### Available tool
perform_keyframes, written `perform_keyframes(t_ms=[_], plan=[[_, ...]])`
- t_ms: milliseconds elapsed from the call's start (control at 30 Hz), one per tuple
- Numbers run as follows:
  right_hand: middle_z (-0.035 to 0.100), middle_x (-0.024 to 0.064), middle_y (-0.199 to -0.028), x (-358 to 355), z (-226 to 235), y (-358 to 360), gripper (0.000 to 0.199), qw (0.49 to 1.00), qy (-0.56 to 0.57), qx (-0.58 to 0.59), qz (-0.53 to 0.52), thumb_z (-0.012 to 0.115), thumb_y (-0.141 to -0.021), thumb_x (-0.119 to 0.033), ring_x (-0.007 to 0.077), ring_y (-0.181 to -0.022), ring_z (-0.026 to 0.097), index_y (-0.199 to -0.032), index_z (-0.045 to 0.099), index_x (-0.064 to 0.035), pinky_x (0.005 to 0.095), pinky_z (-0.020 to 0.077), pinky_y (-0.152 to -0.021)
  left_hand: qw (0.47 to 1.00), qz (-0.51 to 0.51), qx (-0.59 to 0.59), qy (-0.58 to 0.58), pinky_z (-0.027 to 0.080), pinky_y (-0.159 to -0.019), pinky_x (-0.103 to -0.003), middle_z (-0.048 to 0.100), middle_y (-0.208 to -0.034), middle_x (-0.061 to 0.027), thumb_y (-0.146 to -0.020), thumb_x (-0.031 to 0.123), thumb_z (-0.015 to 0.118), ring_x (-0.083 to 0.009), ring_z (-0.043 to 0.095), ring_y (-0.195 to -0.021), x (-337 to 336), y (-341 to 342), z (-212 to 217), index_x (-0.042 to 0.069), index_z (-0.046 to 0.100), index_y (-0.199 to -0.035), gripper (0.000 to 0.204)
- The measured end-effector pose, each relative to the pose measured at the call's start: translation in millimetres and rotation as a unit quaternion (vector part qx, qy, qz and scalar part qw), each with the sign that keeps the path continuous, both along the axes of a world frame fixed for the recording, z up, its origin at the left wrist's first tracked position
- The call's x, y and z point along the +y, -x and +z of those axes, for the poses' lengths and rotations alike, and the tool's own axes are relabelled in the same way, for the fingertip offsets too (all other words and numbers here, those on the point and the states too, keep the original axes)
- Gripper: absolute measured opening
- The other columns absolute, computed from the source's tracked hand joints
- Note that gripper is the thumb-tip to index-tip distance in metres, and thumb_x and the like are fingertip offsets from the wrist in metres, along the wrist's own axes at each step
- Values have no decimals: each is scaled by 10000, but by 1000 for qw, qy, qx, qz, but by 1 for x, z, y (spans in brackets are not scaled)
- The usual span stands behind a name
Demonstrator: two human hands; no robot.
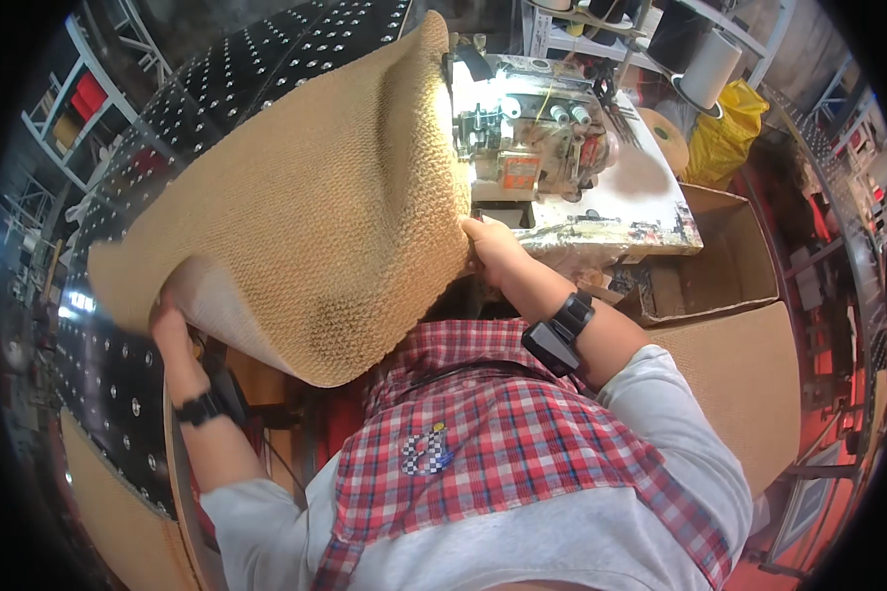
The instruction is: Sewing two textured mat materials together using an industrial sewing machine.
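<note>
Checked apron (503,424) nearest you; tan mat (306,197) beyond, edge at the sewing machine (537,148).
Your right hand (503,254) and left hand (171,323), fingers closed, grip its right edge and curled left side; apparently you're aligning it, which next calls for level support.

You are in what looks like a small industrial sewing workshop: a brightly lit sewing machine (547,138) stands ahead of you on a scuffed, stained white worktop (660,187), with big thread cones (712,71) on the far right. On your left spreads a black table (266,69) dotted with rows of shiny metal studs, and a pale metal rack (101,66) stands on the far left, while a cardboard box (744,236) and a yellow sack (734,133) crowd the right side.
</note>
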State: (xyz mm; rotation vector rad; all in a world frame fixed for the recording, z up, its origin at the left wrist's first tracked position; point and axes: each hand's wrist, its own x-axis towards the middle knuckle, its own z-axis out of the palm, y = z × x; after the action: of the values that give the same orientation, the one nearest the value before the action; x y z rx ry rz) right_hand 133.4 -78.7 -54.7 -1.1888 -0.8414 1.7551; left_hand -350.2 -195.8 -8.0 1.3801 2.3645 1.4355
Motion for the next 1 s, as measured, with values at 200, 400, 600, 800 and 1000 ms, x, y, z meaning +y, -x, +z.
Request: perform_keyframes(t_ms=[200,400,600,800,1000], plan=[[553,34,-723,9,12,0,226,998,16,-55,-27,495,-821,-265,132,-544,503,-891,535,-54,282,380,-426,920,92,-343,-167,397,-861,-411,370,-1218,-203,-753,153,581,-299,446,-1057,36,-19,12,-53,203,-1270,673],[590,73,-824,14,16,-2,274,996,35,46,-68,526,-823,-282,186,-697,568,-922,557,-29,330,449,-576,798,-23,-563,-216,383,-879,-436,413,-1194,-167,-751,168,537,-295,449,-1058,-28,-27,-8,-2,313,-1231,556],[592,100,-867,14,-10,-3,266,992,2,114,-45,523,-828,-242,191,-741,572,-923,545,5,331,452,-641,740,10,-601,-301,341,-921,-424,402,-1233,-106,-789,345,492,-269,397,-1125,-118,-131,37,46,312,-1252,580],[581,130,-886,-2,9,-2,262,995,4,94,-40,480,-853,-173,206,-744,582,-977,501,57,328,478,-665,756,6,-554,-348,346,-941,-403,362,-1272,-116,-844,352,452,-259,378,-1154,-144,-170,38,46,254,-1285,572],[591,101,-868,-3,-2,-3,266,997,-28,68,-14,503,-840,-207,177,-732,571,-965,521,27,306,450,-659,748,-46,-566,-343,347,-945,-384,370,-1273,-110,-853,338,458,-249,382,-1152,-143,-178,22,41,266,-1279,554]])
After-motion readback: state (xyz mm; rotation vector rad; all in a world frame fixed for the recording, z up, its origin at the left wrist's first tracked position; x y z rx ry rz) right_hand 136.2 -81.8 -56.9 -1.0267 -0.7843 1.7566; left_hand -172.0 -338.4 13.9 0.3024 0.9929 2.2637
